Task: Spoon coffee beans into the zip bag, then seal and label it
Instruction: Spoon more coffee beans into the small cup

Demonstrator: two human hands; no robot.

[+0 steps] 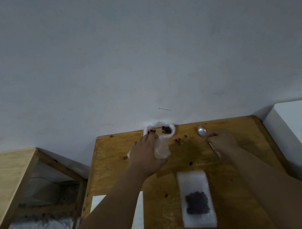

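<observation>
Head cam, fwd-down over table, near.

Dim, flat indoor lighting with a cool grey cast; no direct source visible. Soft shadows fall on the wall behind the counter. Wide-angle distortion bows the counter edges outward. Detail is soft and noisy throughout; the spoon shows a faint highlight.

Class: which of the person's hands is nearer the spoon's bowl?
Right. The right hand grips the spoon just below its bowl; the left hand is well to its left, holding the plastic bag.
</observation>
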